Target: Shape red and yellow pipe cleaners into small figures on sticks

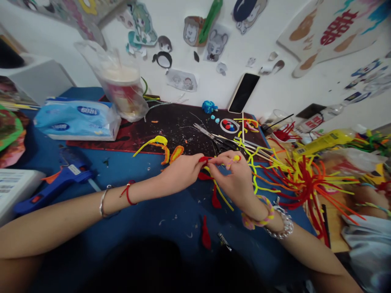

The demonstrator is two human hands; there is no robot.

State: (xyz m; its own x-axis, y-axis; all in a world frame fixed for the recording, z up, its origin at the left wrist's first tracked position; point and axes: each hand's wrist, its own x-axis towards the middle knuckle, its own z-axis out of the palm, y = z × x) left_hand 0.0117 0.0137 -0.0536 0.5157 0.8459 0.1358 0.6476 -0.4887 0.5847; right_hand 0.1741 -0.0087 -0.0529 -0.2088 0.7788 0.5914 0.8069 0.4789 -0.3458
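My left hand (pixel 187 169) and my right hand (pixel 235 177) meet over the middle of the desk, fingertips pinched on a small red pipe cleaner piece (pixel 204 159). Its far end is hidden behind my fingers. A yellow pipe cleaner (pixel 224 195) runs down beneath the right hand; whether the fingers touch it I cannot tell. Under the hands lies a red petal-shaped piece (pixel 216 199), and nearer to me another red piece (pixel 206 235) lies beside a metal clip (pixel 224 241). Left of my fingers are an orange loop (pixel 176 154) and a yellow-orange curled piece (pixel 157 141).
Scissors (pixel 205 131) lie just beyond the hands. A blue glue gun (pixel 69 173) and a tissue pack (pixel 76 119) sit at left, a bagged cup (pixel 124 91) behind. Loose pipe cleaners (pixel 308 183) spread at right, near another person's arm (pixel 371 199). A phone (pixel 244 93) leans on the wall.
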